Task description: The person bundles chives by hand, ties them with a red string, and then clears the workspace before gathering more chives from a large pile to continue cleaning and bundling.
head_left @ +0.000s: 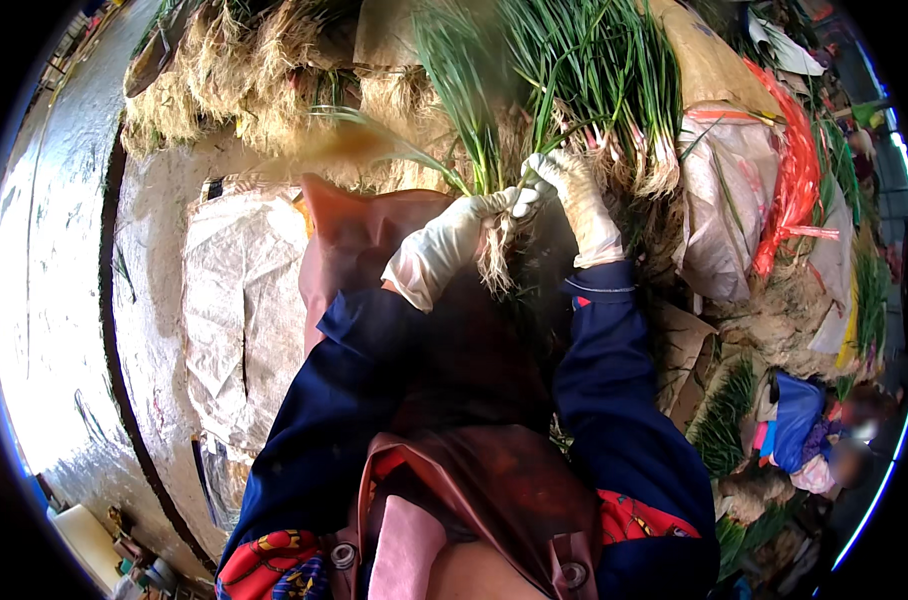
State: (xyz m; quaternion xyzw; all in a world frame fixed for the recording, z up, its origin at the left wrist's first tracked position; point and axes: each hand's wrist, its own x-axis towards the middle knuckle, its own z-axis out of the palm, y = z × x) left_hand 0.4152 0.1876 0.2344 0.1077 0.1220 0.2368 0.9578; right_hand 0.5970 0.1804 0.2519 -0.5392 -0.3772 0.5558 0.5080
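Observation:
My left hand [456, 236], in a white glove, is closed round a small bunch of spring onions [482, 150]. Their green leaves point away from me, and pale stringy roots [496, 258] hang below the fist. Right beside it is my right hand [572, 198], also gloved in white, with its fingers pinched at a thin green stalk next to the bunch. The fingertips of both hands nearly meet, so just where the right ones grip is partly hidden. Below the hands, a brown apron [474, 370] covers my lap.
A large pile of spring onions [614, 90] lies just beyond my hands. Dry root bundles [244, 70] lie at the far left. White sacking [239, 290] covers the floor on the left. Red plastic twine [789, 170] drapes over a pale sack [726, 200] on the right. Another person [804, 425] sits at the lower right.

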